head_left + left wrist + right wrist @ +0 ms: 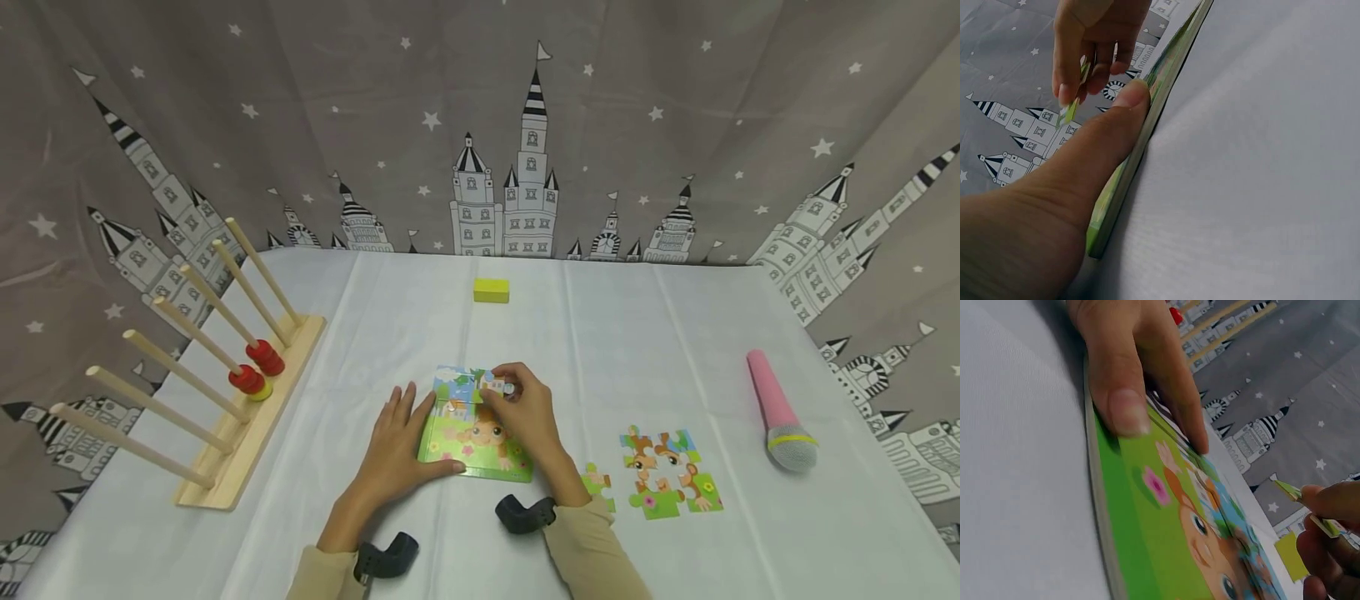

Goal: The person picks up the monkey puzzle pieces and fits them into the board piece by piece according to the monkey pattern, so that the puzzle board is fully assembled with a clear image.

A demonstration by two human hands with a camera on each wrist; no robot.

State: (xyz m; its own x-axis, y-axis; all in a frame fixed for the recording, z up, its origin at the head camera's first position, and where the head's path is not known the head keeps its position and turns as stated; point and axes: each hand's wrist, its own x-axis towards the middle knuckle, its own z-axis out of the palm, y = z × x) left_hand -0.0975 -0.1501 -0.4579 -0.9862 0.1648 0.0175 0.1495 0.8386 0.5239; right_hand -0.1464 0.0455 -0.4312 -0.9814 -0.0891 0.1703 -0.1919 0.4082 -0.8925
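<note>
A green-edged jigsaw board with a monkey picture lies flat in front of me, a few pieces laid along its far left part. Along its left side rests my left hand, fingers extended and thumb on the near edge. My right hand pinches a small puzzle piece over the board's far right corner. In the right wrist view this piece is tilted and raised off the board, partly hidden by the fingers.
Several joined monkey pieces lie to the right, with a loose piece beside my right forearm. Further right is a pink toy microphone. A wooden peg stand with red rings occupies the left; a yellow block sits at the back.
</note>
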